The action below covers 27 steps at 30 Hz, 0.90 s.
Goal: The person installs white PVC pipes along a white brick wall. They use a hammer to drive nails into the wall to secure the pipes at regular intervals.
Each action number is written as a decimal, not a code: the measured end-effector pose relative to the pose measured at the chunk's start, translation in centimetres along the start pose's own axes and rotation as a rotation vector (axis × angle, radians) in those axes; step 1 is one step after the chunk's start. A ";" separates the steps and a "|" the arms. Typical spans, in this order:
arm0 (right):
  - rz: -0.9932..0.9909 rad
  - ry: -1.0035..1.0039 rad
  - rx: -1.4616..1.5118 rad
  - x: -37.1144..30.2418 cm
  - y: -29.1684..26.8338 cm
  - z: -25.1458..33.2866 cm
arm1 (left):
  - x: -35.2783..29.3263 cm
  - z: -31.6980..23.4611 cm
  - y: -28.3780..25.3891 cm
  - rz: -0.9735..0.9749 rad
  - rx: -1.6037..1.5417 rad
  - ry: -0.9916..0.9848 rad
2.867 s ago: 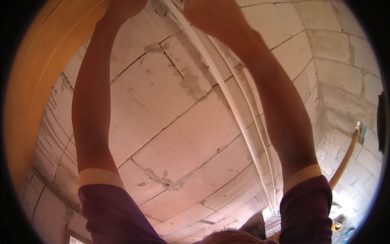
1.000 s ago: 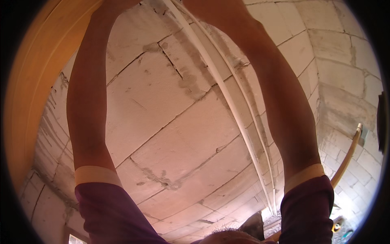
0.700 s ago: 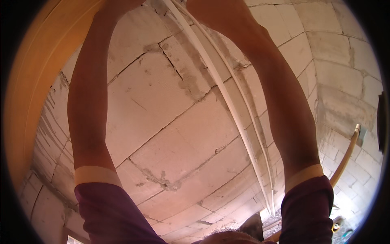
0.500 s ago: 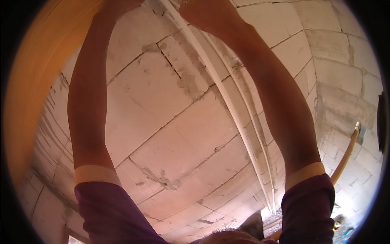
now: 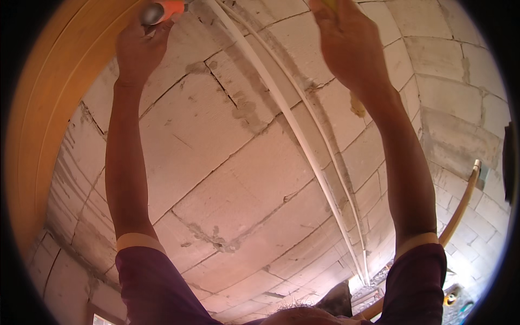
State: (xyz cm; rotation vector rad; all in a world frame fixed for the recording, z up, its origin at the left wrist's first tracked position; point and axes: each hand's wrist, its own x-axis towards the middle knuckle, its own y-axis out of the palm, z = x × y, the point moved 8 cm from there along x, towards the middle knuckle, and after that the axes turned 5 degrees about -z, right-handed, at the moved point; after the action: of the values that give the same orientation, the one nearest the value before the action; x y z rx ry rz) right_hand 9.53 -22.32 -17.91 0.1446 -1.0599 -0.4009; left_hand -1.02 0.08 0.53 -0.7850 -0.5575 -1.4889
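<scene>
My left hand [image 5: 142,54] is raised at the top left, its fingers closed on a tool with an orange handle [image 5: 172,7]. The handle's rounded end is dark and grey, and a short grey shaft points right toward the wall. Higher on the right, my right hand [image 5: 355,51] is closed around a yellow-green thing [image 5: 329,4], mostly hidden by the fingers and cut off by the upper edge. Below that wrist shows a tan-yellow patch [image 5: 357,105]; whether it belongs to the held thing I cannot tell. Between the hands, two pale pipes [image 5: 290,116] run down the block wall [image 5: 233,162].
An orange-brown panel [image 5: 32,146] curves along the left side. To the right, another block wall [image 5: 455,92] meets this one at a corner, with a tan pipe [image 5: 463,208] standing out before it. Debris [image 5: 374,290] lies low at the right.
Both hands have come lower into view. My right hand has swung right, away from the pipes, and my left has moved slightly left. The orange-handled tool and the yellow-green thing now show.
</scene>
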 end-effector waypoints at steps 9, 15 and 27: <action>-0.059 0.021 0.057 -1.6 -0.8 -3.9 | 2.1 4.1 0.1 -0.184 0.201 -0.113; 0.051 0.040 0.163 -2.7 0.5 -3.1 | 3.6 3.4 1.9 -0.148 -0.335 -0.149; 0.101 -0.035 -0.011 -0.6 2.0 1.9 | 5.2 -0.1 4.1 0.025 -0.035 -0.155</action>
State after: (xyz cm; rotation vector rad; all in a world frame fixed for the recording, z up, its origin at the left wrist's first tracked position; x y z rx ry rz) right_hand 8.09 -20.12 -16.88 0.0742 -1.0942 -0.3190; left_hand 3.19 -3.73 3.86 -0.9370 -0.6364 -1.4258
